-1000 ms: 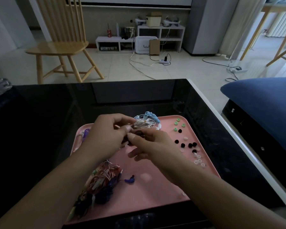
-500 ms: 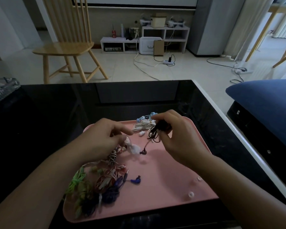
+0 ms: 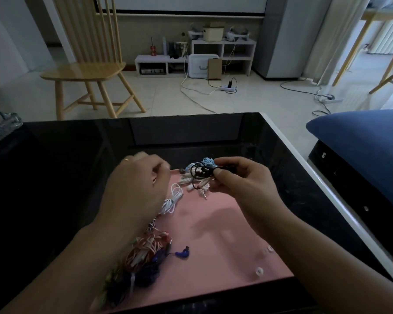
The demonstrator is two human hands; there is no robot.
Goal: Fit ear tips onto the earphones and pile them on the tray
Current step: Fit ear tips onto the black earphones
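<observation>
One head-worn view looks forward and down, close over the tray (image 3: 213, 264).

— Item: person's arms. Sleeves?
— None in view; both forearms bare to the frame edge.
— Jewellery?
— Left hand (image 3: 136, 189): one thin gold-coloured finger ring (image 3: 127, 159). Right hand (image 3: 243, 184): nothing worn.

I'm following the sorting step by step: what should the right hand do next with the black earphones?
Probably lower the black earphones onto the far pile: the right hand pinches them coiled just above it on the pink tray.
</observation>
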